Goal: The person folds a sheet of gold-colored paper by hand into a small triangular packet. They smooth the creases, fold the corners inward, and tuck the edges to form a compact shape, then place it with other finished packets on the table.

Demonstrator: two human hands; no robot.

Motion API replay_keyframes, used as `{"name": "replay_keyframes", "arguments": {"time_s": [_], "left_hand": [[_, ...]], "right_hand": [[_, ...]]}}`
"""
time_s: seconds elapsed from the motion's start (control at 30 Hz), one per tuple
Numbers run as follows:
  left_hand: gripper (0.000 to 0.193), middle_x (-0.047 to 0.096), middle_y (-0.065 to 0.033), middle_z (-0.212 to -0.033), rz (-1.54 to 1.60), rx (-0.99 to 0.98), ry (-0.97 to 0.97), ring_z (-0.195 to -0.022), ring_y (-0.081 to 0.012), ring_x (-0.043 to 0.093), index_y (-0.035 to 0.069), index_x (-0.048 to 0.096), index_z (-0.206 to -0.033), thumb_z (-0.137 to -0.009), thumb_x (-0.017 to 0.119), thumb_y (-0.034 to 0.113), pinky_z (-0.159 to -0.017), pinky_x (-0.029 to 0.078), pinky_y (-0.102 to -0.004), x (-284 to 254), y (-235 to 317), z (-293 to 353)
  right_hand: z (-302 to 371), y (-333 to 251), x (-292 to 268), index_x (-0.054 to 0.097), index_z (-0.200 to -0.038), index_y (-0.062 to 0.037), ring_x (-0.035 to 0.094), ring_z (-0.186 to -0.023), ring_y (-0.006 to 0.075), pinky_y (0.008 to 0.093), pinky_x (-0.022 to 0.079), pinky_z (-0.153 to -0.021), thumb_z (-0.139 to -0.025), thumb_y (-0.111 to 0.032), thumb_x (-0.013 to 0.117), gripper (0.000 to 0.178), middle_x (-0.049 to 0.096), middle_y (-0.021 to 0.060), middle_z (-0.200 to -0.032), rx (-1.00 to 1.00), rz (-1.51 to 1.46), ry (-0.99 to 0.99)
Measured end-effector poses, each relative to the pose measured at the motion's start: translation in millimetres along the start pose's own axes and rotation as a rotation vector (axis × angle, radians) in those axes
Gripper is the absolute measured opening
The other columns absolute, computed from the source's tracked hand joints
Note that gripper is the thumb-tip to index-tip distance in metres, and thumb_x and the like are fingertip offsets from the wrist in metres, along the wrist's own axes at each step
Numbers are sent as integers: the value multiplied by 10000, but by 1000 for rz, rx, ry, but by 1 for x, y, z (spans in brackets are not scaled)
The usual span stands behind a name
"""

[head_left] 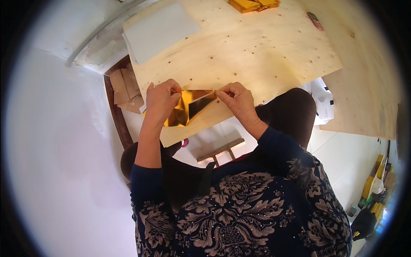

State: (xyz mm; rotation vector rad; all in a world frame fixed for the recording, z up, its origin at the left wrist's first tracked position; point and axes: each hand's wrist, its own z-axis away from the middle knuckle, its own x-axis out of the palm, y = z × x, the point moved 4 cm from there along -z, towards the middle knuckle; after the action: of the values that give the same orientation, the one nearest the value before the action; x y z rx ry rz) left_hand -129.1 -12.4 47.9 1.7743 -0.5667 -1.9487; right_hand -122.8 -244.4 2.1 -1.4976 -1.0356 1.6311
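Observation:
Between my hands is a shiny gold foil sheet [176,115], partly folded, with a pale strip along one edge. It lies at the near edge of the plywood board [239,55]. My left hand [163,99] pinches the sheet's upper left part between thumb and fingers. At its right corner, my right hand [236,99] holds the tip in a pinch of thumb and forefinger. The sheet's far left part is hidden behind my left hand and wrist.
A stack of gold folded pieces [252,4] lies at the board's far edge. White sheets [160,32] rest at the far left, and a small red object [315,20] at the far right. Brown paper pieces [126,88] sit left of the board. My knee [291,113] is beside its near edge.

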Motion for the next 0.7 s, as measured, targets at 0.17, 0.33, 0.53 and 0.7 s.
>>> {"name": "replay_keyframes", "arguments": {"time_s": [0.17,0.33,0.53,0.7], "left_hand": [[115,641,-98,-923,-100,179,598,-859,-291,600,76,654,-928,-821,637,117,-1033,358,-433,12,5,11],[186,621,-98,-1035,35,699,328,-1052,-266,582,70,661,-1007,-827,631,109,-926,424,-421,67,67,91],[438,569,-135,-1173,-101,478,569,-1096,-278,555,70,612,-1164,-752,749,135,-937,418,-438,70,53,78],[546,597,-134,-1141,346,-90,298,-968,-176,569,8,560,-1245,-762,794,103,-850,456,-289,65,32,69]], "right_hand": [[-7,-1,1,682,-772,-75,606,-701,168,279,438,-635,-797,-178,746,124,632,38,-738,-205,413,30],[-11,4,1,654,-706,-115,569,-685,223,369,366,-691,-775,-223,735,151,607,36,-706,-131,266,10],[-15,3,-6,668,-722,-96,576,-657,253,374,399,-659,-770,-196,739,131,607,44,-700,-147,235,9],[-15,4,-11,684,-743,-94,582,-664,267,370,415,-648,-780,-198,729,120,608,49,-702,-128,199,-29]]}}
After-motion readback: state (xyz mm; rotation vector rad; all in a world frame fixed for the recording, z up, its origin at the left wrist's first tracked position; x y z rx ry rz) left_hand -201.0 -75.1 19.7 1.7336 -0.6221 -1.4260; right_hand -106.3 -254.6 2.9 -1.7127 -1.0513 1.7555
